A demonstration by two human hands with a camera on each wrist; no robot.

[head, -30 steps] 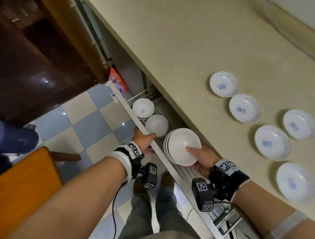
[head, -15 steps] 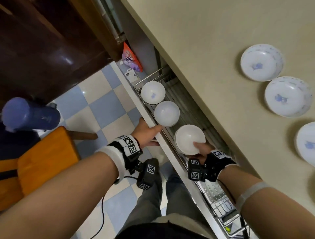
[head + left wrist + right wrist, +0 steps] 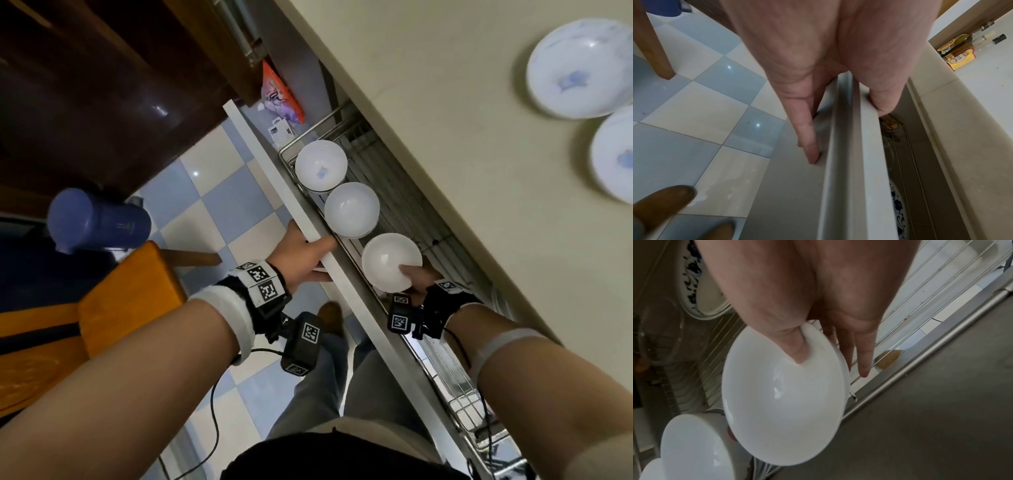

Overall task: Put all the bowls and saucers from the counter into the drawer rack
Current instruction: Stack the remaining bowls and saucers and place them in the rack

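Observation:
My right hand (image 3: 416, 279) pinches the near rim of a plain white bowl (image 3: 388, 260) low inside the pulled-out drawer rack (image 3: 387, 192), thumb inside the bowl (image 3: 783, 394) and fingers (image 3: 863, 356) behind it. Two more white bowls (image 3: 321, 165) (image 3: 352, 209) stand in a row in the rack just beyond it. My left hand (image 3: 301, 253) grips the white drawer front (image 3: 274, 178), thumb (image 3: 881, 97) over its top edge and fingers (image 3: 807, 133) flat on its outer face. Two blue-patterned saucers (image 3: 579, 68) (image 3: 616, 157) lie on the beige counter (image 3: 445, 85) at the right.
A blue-and-white patterned plate (image 3: 694, 280) and a clear glass bowl (image 3: 659, 337) stand deeper in the rack. An orange wooden chair (image 3: 85, 318) and a blue jug (image 3: 96, 219) are at my left over the checkered floor (image 3: 212, 205). Bottles (image 3: 957, 47) stand on the counter's far end.
My right hand has lowered the white bowl from above the drawer into the rack, next to the other two bowls. My head moved closer; the left hand stayed on the drawer front.

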